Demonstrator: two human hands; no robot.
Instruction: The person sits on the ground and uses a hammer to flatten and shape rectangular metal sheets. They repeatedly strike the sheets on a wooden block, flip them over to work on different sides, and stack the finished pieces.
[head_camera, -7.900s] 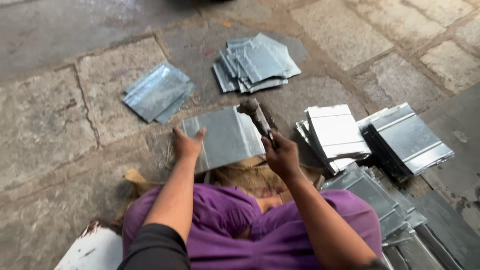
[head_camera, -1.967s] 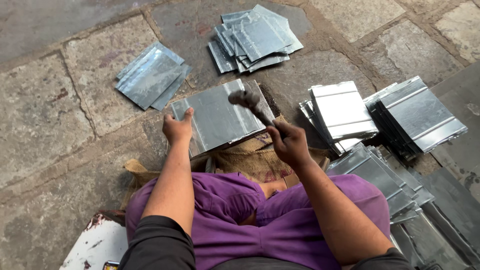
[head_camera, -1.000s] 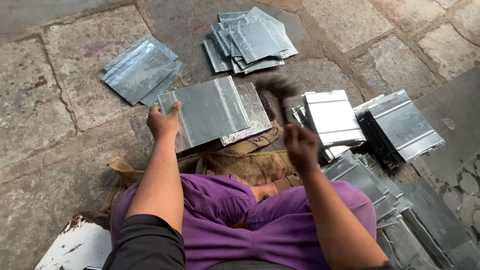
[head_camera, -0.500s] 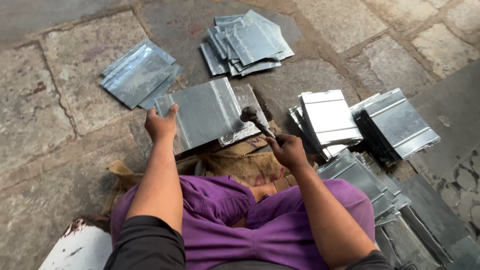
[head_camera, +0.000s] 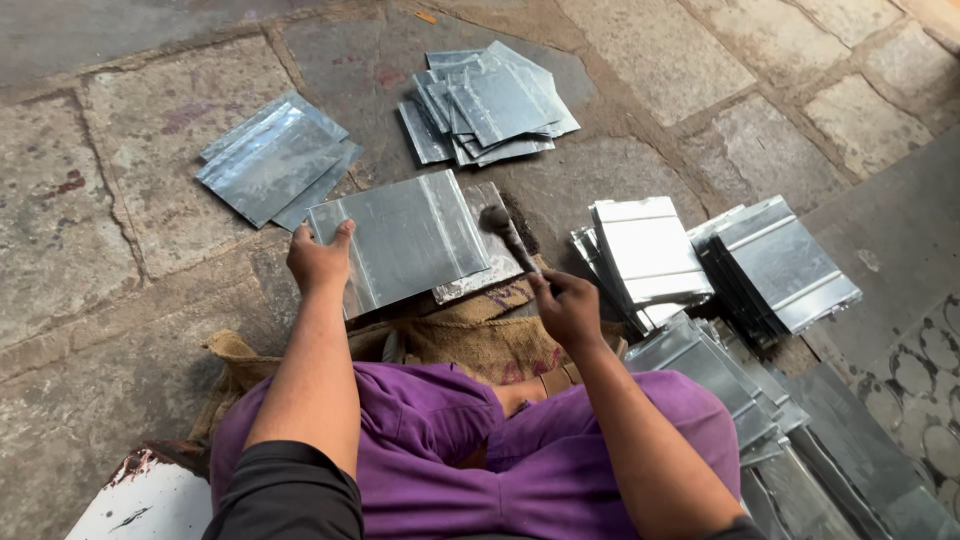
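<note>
While the person sits on the stone floor (head_camera: 120, 230) with legs in purple cloth, the left hand (head_camera: 318, 258) pins the near-left corner of a flat metal sheet (head_camera: 405, 238), its fingers closed over the edge with the thumb lying on top. This sheet is the landmark for everything else. It rests on a piece of brown sacking (head_camera: 470, 335), just in front of the knees, and overlaps a second, duller sheet (head_camera: 492, 262) poking out from under its right edge.

The right hand (head_camera: 568, 308) is wrapped tight around the handle of a hammer (head_camera: 508, 238), whose dark head now sits down at the right edge of the sheet, touching or nearly touching the metal. Half a second ago the head was slightly lower and closer to the body; one second ago the hand was swung out to the right and blurred. Judging from this, a blow has just landed or is landing along that edge, so the hammering is mid-stroke.

Beyond the sheet lies a fanned pile of sheets (head_camera: 490, 105). To its far left is a smaller stack (head_camera: 272, 160). To its right stand ribbed stacks (head_camera: 650, 250) and a darker bundle (head_camera: 785, 265), well apart from the hammer.
</note>
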